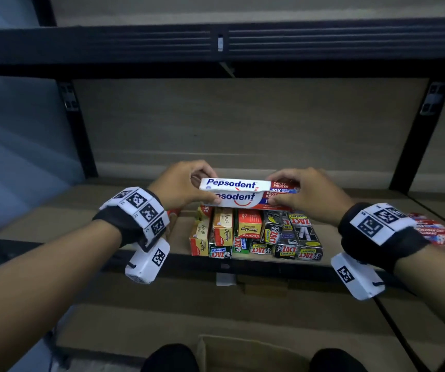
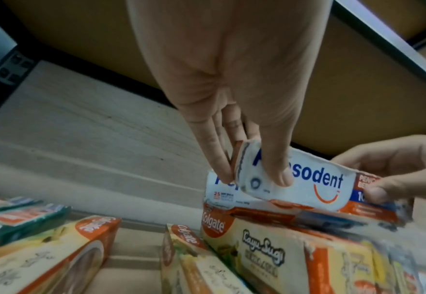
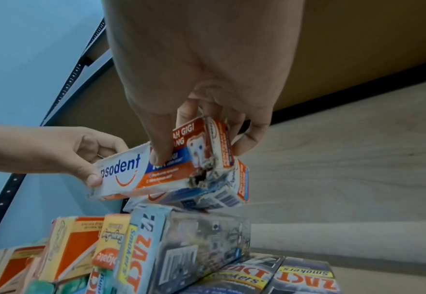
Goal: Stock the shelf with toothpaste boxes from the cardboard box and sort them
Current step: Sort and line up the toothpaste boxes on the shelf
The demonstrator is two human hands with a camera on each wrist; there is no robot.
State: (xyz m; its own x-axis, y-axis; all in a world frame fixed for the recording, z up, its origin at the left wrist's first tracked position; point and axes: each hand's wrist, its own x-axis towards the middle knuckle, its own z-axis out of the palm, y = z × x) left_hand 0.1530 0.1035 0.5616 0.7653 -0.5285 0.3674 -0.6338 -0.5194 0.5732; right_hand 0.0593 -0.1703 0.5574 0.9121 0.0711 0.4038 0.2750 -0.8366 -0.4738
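Observation:
Both hands hold one white-and-red Pepsodent box (image 1: pixel 238 200) level above a pile on the shelf (image 1: pixel 54 218). My left hand (image 1: pixel 208 187) pinches its left end, thumb on the front face; the left wrist view shows that hand (image 2: pixel 254 177) on this box (image 2: pixel 315 185). My right hand (image 1: pixel 277 189) pinches the torn right end, and in the right wrist view it (image 3: pixel 201 153) is on the same box (image 3: pixel 131 175). A second Pepsodent box (image 1: pixel 232 183) lies just behind, across the pile. Under them stand Colgate boxes (image 1: pixel 224 226) and black Zact boxes (image 1: pixel 291 237).
More red Pepsodent boxes (image 1: pixel 433 232) lie on the shelf behind my right wrist. A dark upper shelf beam (image 1: pixel 135 44) runs overhead. The open cardboard box (image 1: pixel 242 353) sits on the floor between my feet. Bare shelf board shows left of the pile.

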